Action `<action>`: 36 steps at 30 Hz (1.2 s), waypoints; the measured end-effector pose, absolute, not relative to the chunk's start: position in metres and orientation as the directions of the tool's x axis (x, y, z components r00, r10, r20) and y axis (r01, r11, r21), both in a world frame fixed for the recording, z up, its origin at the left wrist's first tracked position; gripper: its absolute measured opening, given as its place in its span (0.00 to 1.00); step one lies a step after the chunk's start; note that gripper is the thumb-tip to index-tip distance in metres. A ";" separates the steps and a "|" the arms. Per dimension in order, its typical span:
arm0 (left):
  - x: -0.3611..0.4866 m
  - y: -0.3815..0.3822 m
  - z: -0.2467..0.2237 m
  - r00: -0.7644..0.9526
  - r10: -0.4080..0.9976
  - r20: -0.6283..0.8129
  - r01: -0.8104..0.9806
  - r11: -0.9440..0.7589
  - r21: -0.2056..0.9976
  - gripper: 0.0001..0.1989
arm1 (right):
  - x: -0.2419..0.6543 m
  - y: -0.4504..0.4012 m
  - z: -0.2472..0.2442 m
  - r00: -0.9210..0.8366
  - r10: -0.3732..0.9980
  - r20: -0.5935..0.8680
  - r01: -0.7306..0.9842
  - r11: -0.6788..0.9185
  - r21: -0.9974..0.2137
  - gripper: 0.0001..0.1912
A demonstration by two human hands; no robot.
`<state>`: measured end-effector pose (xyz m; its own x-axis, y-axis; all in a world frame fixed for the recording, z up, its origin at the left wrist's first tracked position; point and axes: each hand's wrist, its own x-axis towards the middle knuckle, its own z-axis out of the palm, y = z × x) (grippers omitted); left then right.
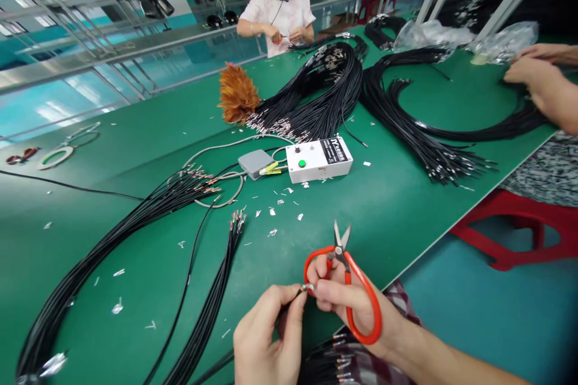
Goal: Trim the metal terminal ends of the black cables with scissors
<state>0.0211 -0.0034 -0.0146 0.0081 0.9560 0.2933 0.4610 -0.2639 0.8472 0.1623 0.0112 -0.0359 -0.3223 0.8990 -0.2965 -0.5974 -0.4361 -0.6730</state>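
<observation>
Between thumb and fingers my left hand (271, 331) pinches a black cable (300, 292) close to its stripped end. Orange-handled scissors (339, 248) hang around the fingers of my right hand (338, 295), blades slightly apart and pointing away from me. The thumb and a fingertip of that hand meet at the cable's exposed wires (309, 287). Below my hands, at the table edge, lies a bundle of black cables (338, 361) with bare ends. To the left a small cable bundle (221, 277) rests with coloured wire ends showing.
A white box with a green button (319, 159) and a grey box (256, 163) stand mid-table among foil scraps. Large black cable bundles (311, 90) and an orange duster (237, 93) lie behind. A co-worker (280, 18) sits opposite; another person's hands (537, 72) work at right, above a red stool (506, 228).
</observation>
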 end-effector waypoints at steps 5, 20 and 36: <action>0.018 -0.004 -0.021 0.075 0.929 0.363 0.546 -0.343 0.764 0.05 | 0.163 0.016 -0.029 -0.232 0.949 -0.214 -0.567 -0.311 -0.763 0.13; 0.013 0.004 -0.005 0.084 0.941 -0.327 0.107 0.318 0.942 0.11 | 0.180 0.030 -0.018 -0.267 0.962 0.060 -0.123 0.028 -0.992 0.12; 0.011 0.010 -0.003 0.162 0.844 -0.511 -0.130 0.531 0.837 0.15 | 0.177 0.041 -0.026 -0.359 0.931 0.057 -0.161 -0.002 -0.987 0.11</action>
<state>0.0112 0.0102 -0.0030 0.1617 0.8443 -0.5109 -0.1297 0.5314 0.8371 0.1774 0.0408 -0.0263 -0.3595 0.9314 0.0570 -0.1607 -0.0016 -0.9870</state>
